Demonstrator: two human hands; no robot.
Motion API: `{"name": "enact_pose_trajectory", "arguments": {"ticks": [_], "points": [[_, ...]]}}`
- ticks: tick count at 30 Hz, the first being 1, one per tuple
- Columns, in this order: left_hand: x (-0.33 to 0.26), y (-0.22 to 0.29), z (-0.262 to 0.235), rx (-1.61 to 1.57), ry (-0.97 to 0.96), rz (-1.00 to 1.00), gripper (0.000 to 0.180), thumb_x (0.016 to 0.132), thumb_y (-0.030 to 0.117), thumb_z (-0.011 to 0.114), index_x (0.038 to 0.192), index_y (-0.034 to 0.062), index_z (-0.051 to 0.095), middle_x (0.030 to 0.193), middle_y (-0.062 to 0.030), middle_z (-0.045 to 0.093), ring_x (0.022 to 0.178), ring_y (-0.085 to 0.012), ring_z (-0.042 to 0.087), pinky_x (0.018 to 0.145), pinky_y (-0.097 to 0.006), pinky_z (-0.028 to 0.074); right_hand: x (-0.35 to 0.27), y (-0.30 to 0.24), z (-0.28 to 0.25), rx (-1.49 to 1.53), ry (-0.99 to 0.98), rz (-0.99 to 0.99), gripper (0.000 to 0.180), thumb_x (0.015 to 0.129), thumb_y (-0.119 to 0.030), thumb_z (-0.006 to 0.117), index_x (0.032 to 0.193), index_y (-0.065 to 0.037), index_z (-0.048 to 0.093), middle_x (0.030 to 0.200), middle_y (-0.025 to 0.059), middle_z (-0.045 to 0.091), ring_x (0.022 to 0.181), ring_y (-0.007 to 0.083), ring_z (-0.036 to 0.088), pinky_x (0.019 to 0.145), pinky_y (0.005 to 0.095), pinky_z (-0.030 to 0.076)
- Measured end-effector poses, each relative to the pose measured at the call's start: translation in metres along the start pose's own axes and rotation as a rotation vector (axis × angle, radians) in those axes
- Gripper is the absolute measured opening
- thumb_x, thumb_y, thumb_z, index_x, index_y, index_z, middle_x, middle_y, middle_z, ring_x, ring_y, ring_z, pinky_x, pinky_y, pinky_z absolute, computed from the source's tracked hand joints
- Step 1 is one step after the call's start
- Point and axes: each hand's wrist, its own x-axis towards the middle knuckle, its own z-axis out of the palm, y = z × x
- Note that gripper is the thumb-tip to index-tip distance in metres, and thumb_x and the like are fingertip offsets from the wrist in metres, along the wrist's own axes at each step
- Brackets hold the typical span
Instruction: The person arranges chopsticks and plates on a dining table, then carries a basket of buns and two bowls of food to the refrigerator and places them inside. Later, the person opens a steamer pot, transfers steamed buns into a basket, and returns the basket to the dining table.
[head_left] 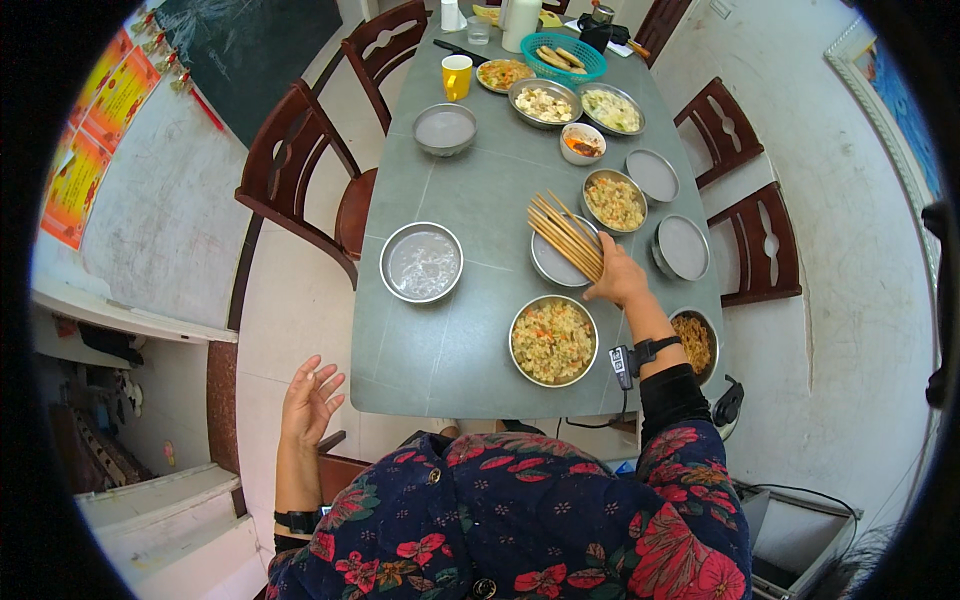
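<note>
head view: right fingers point(609, 250) grip chopsticks point(565, 236) over a grey bowl point(551, 265) between food bowls point(512, 350); left fingers point(306, 371) parted.

Free tabletop point(485, 260) between near-left bowl point(421, 262) and heaped bowl point(553, 341), dishes point(541, 103) crowding far end

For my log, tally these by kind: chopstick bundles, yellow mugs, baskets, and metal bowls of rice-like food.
Bundle of chopsticks, in the right hand: 1
Yellow mug: 1
Teal basket: 1
Metal bowls of rice-like food: 2
Total: 5
</note>
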Motion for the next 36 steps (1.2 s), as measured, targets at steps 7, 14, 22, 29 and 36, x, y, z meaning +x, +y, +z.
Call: {"name": "enact_pose_trajectory", "arguments": {"ticks": [7,14,22,29,36], "points": [[-0.004,0.017,-0.006,0.011,0.045,0.055,0.037,0.094,0.024,0.055,0.129,0.0149,0.047,0.119,-0.0101,0.058,0.107,-0.0257,0.058,0.079,-0.038,0.051,0.001,0.017,0.002,0.096,0.14,-0.186,0.127,0.041,-0.023,0.092,0.146,-0.009,0.022,0.131,0.0201,0.048,0.119,0.0365,0.048,0.099,0.0416,0.043],[-0.036,0.076,-0.062,0.003,0.205,0.32,0.035,0.094,0.022,0.054,0.126,0.0101,0.048,0.12,-0.0134,0.058,0.108,-0.0263,0.058,0.081,-0.036,0.05,-0.063,0.06,-0.009,0.407,0.253,-0.199,0.114,0.053,-0.006,0.085,0.147,-0.005,0.022,0.146,0.0178,0.034,0.135,0.0308,0.033,0.112,0.0397,0.027],[-0.057,0.122,-0.125,-0.272,0.249,0.605,0.025,0.092,0.022,0.058,0.112,0.007,0.057,0.107,-0.0126,0.063,0.104,-0.0259,0.06,0.078,-0.036,0.051,-0.16,0.061,-0.04,0.58,0.293,-0.028,0.091,0.074,-0.007,0.07,0.149,-0.019,0.021,0.139,0.0215,0.04,0.127,0.0328,0.042,0.099,0.0467,0.038],[-0.073,0.123,-0.145,-0.515,0.344,0.604,0.027,0.092,0.018,0.059,0.117,0.0083,0.059,0.109,-0.0116,0.061,0.106,-0.0243,0.059,0.087,-0.037,0.049,-0.163,0.051,-0.041,0.883,0.212,-0.074,0.074,0.077,0.003,0.066,0.143,-0.007,0.034,0.124,0.0138,0.051,0.112,0.023,0.052,0.091,0.0355,0.048],[-0.045,0.142,-0.092,-0.317,0.324,0.575,0.029,0.092,0.02,0.059,0.119,0.0104,0.057,0.104,-0.0055,0.063,0.099,-0.0184,0.062,0.076,-0.032,0.052,-0.161,0.044,-0.022,1.065,0.141,-0.043,0.06,0.075,0.005,0.067,0.132,-0.001,0.048,0.113,0.011,0.058,0.098,0.0172,0.059,0.082,0.0296,0.052]]}}
